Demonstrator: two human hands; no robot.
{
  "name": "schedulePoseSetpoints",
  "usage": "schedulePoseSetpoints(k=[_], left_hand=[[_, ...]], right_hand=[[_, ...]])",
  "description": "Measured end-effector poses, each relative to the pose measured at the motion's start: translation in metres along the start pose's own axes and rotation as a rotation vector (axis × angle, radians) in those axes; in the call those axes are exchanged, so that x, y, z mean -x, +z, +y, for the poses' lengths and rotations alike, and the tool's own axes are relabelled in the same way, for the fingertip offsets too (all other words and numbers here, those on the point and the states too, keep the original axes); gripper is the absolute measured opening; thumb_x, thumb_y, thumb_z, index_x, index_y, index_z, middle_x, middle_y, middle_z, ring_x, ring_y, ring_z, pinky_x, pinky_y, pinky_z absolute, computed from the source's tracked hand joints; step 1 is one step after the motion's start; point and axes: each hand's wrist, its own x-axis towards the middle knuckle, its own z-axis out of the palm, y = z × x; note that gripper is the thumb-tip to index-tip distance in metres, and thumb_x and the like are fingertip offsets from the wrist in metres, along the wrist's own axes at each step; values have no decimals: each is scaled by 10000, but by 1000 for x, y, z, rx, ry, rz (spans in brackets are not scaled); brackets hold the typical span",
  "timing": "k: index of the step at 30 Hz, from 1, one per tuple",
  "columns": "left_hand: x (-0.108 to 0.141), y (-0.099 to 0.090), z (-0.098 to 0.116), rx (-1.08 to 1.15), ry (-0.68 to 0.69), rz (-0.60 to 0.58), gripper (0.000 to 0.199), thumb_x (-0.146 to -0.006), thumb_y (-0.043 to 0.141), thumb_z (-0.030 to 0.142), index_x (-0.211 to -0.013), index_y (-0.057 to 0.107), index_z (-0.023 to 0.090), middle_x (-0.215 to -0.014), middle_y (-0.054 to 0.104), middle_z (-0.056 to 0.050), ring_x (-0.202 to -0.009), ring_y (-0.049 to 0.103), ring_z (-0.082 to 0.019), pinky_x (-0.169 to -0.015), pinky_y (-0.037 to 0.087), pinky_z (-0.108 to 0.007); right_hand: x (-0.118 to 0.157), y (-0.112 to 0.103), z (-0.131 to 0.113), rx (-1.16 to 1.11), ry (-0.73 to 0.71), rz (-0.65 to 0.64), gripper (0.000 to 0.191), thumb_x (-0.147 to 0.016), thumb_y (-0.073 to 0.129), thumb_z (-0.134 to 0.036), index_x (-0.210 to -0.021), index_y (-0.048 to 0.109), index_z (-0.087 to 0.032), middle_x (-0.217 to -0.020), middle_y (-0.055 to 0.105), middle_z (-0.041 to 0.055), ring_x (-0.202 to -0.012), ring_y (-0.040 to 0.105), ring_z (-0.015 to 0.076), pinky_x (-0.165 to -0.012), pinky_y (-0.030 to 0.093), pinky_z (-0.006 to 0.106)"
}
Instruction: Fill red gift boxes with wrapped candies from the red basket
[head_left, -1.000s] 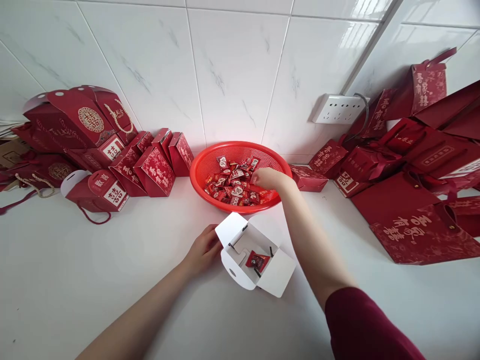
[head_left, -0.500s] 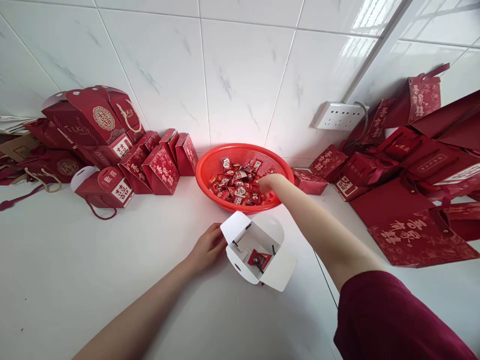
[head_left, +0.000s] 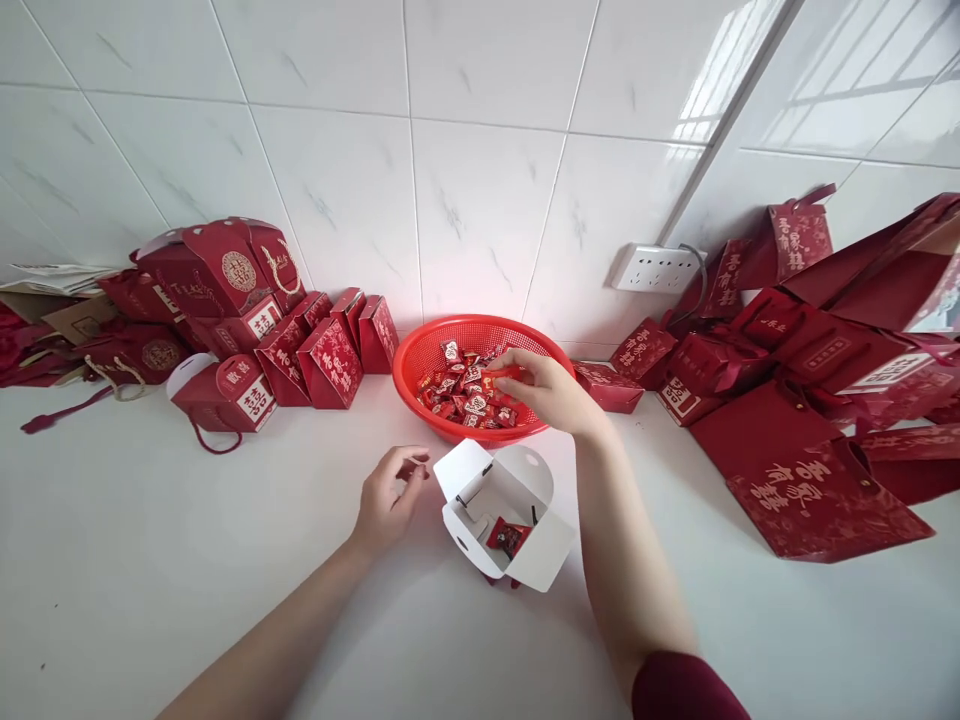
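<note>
A red plastic basket [head_left: 409,375] stands by the wall with many red wrapped candies [head_left: 454,383] in it. My right hand [head_left: 536,385] is over the basket's right part, thumb and fingers pinched on a red wrapped candy [head_left: 491,381]. In front of the basket sits an unfolded-top box [head_left: 551,550], white inside, its flaps spread. One dark red packet [head_left: 508,537] lies inside it. My left hand [head_left: 391,495] is just left of the box, apart from it, fingers loosely curled and parted, holding nothing.
Red gift boxes [head_left: 330,362] stand at the left along the wall, with a roped box [head_left: 225,395] in front. More red boxes and bags [head_left: 817,480] are heaped at the right. A white socket strip [head_left: 656,268] is on the tiled wall.
My right hand has risen from the candies and moved left with a candy in its fingers. My left hand has come off the box and shifted left. The view has tilted up.
</note>
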Motion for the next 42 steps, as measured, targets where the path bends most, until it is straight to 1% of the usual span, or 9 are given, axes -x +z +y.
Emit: schedulePoseSetpoints(k=[3, 9, 13, 18, 21, 27, 35, 39, 42], left_hand=[[-14, -13, 36, -31, 105, 99, 208, -963, 554, 334, -1111, 615, 201, -1006, 655, -47, -839, 637, -164, -815, 500, -308], [-55, -18, 129, 206, 213, -271, 327, -990, 483, 466, -1022, 623, 171, -863, 609, -41, -801, 590, -166, -729, 485, -288], [-66, -7, 159, 240, 209, -351, 294, -986, 526, 413, -837, 568, 163, -773, 554, -22, -757, 563, -157, -702, 466, -282], [-71, 3, 154, 369, 262, -320, 255, -1002, 517, 352, -836, 567, 166, -739, 563, -12, -714, 568, -140, -684, 474, -268], [-75, 5, 144, 417, 248, -314, 245, -999, 530, 337, -829, 575, 167, -710, 563, -4, -698, 562, -130, -678, 471, -254], [-76, 7, 135, 753, 161, -519, 247, -1019, 480, 338, -864, 585, 177, -679, 532, 2, -678, 562, -137, -673, 473, -279], [-73, 9, 138, 784, 191, -564, 251, -1025, 456, 324, -873, 592, 178, -714, 537, -16, -699, 537, -146, -746, 489, -324], [-74, 8, 138, 723, 208, -537, 285, -1016, 465, 356, -834, 582, 171, -713, 541, -25, -692, 547, -155, -724, 492, -322], [-76, 9, 139, 649, 197, -407, 279, -1005, 494, 361, -802, 547, 177, -696, 536, -13, -639, 535, -142, -627, 464, -279]], right_hand=[[17, -1, -19, -456, -98, -1, 183, -898, 635, -287, -1057, 583, -212, -1029, 613, 28, -761, 594, 127, -685, 511, 282], [36, -1, -54, -690, -200, -1, 205, -839, 713, -188, -980, 566, -211, -943, 572, 14, -732, 570, 115, -634, 505, 246], [45, -2, -65, -804, -216, 30, 244, -838, 752, -226, -976, 552, -210, -940, 564, 9, -760, 610, 121, -681, 540, 259], [44, -2, -59, -787, -157, -65, 187, -930, 666, -346, -905, 563, -192, -812, 595, -4, -677, 575, 106, -604, 487, 227], [40, 1, -53, -687, -160, -142, 306, -992, 554, -399, -809, 615, -162, -799, 604, 15, -641, 496, 93, -576, 441, 218], [36, 7, -49, -740, -235, -196, 375, -1006, 502, -398, -762, 632, -144, -753, 611, 34, -640, 508, 109, -594, 459, 240], [38, 5, -46, -766, -316, -230, 321, -996, 503, -346, -796, 665, -156, -765, 640, 40, -630, 530, 121, -585, 469, 252], [39, 3, -46, -730, -315, -217, 292, -1005, 456, -315, -869, 663, -162, -803, 641, 45, -662, 536, 133, -602, 473, 263], [40, 2, -49, -553, -294, -197, 252, -995, 450, -265, -875, 650, -169, -821, 622, 32, -700, 532, 134, -668, 473, 272]])
